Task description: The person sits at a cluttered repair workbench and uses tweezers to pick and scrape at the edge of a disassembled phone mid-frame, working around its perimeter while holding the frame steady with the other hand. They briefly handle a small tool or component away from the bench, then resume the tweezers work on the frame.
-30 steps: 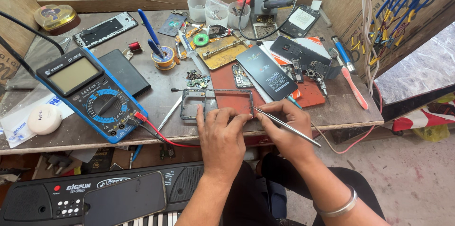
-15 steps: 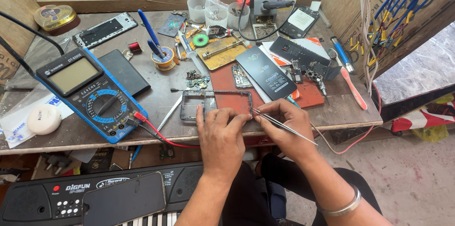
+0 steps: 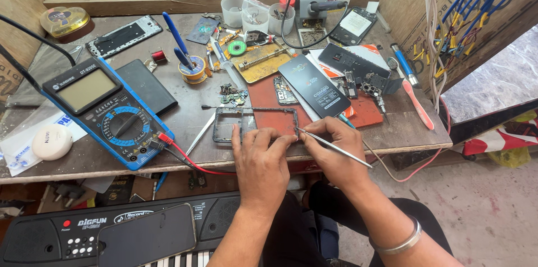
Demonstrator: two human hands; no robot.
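Left hand [image 3: 260, 158] presses flat on dark rectangular phone frame [image 3: 255, 124]; right hand [image 3: 333, 146] at 3 o'clock pinches thin silver metal tweezers [image 3: 335, 147].

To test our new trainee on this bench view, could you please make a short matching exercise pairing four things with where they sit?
Things:
1. multimeter
2. phone frame
3. tweezers
4. keyboard

Places:
A. held in the right hand
B. below the table's front edge, at the lower left
C. on the table at the left, with a red lead plugged in
D. steadied under the fingers of the left hand

Pairs: 1-C, 2-D, 3-A, 4-B
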